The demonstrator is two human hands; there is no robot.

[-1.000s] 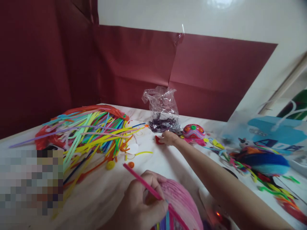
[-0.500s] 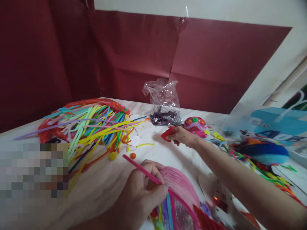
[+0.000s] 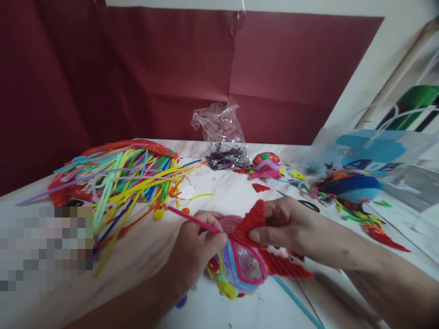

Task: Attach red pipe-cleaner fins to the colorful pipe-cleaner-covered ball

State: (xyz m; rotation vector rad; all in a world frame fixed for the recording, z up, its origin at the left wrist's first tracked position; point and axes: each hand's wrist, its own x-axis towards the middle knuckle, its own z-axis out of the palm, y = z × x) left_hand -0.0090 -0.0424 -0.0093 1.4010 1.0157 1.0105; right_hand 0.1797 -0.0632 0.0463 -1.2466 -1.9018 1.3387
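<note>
Yellow and green pipe cleaners (image 3: 130,178) heaped at left on a pale surface (image 3: 137,249), left hand (image 3: 197,242) pinching a pink strip (image 3: 192,219), striped pink-and-blue craft piece (image 3: 233,267) between both hands, right hand (image 3: 290,228) pinching a red ribbed piece (image 3: 253,225) over its top, printed bag (image 3: 372,145) far right.

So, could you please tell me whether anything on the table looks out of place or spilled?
The pipe cleaners look untidy: they lie in a loose tangle over crumpled red plastic at the left, with several straying across the table. I see no obvious damage, though a pixelated patch hides part of that side.
</note>
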